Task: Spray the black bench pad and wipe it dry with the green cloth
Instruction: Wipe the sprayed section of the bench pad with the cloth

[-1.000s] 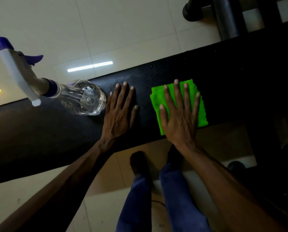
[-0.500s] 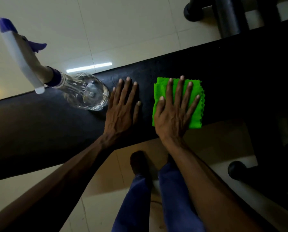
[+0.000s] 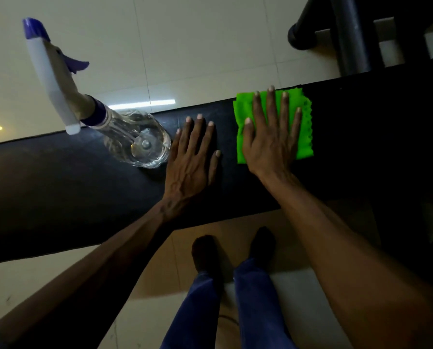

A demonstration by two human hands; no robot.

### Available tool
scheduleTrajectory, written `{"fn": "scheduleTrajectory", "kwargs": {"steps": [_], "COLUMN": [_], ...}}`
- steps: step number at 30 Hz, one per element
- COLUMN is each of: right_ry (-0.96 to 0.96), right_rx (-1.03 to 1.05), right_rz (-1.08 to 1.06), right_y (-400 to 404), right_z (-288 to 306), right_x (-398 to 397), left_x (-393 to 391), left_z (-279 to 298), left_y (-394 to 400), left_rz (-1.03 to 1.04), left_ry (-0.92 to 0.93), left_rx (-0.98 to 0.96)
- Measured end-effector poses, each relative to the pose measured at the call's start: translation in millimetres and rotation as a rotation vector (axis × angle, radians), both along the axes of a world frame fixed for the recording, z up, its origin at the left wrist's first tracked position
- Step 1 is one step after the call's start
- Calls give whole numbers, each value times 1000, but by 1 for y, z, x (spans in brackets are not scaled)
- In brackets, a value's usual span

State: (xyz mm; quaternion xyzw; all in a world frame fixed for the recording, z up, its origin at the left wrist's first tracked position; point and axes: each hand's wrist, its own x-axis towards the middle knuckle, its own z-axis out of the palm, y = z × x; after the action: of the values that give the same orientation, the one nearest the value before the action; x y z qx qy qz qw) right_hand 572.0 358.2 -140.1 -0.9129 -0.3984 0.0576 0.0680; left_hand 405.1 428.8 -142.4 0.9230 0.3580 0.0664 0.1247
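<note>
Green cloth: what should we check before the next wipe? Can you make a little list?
1. Right hand flat on the green cloth: ok.
2. Cloth lies fully on the black bench pad: ok.
3. Left hand bracing on the pad, apart from the cloth: ok.
4. Spray bottle stands upright beside the left hand: ok.
5. Pad ahead already dry: cannot tell, too dark.

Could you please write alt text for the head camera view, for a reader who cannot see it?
Seen from above, a person's right hand presses a green cloth flat on a black bench pad. The left hand rests flat beside a clear spray bottle standing on the pad.
</note>
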Motion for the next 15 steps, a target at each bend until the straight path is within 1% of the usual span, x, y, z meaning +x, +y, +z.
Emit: {"fn": "scheduleTrajectory", "kwargs": {"steps": [1, 2, 4, 6, 7, 9, 12, 13, 15], "right_ry": [5, 9, 23, 43, 46, 33, 25, 46, 90], "right_rx": [-5, -15, -50, -105, -128, -152, -129, -115, -102], "right_rz": [30, 102, 300, 411, 423, 371, 196, 171, 215], "right_y": [2, -6, -42, -78, -87, -78, -5, 24, 62], "right_z": [2, 4, 12, 22, 25, 26, 17, 12, 7], "right_x": [-9, -17, -27, -16, -2, 29, 50, 45, 25], "left_x": [-1, -3, -5, -6, -6, -5, -4, -5, -5], "left_z": [0, 1, 6, 10, 10, 8, -1, -3, -5], "left_y": [0, -1, -2, -2, -3, -5, -7, -8, -7], "left_rz": [-3, -3, 9, 25, 29, 34, 42, 43, 36], "left_ry": [-10, -15, -3, 16, 24, 42, 37, 26, 3], "left_rx": [0, -10, -47, -86, -96, -88, -54, -34, -8]}}
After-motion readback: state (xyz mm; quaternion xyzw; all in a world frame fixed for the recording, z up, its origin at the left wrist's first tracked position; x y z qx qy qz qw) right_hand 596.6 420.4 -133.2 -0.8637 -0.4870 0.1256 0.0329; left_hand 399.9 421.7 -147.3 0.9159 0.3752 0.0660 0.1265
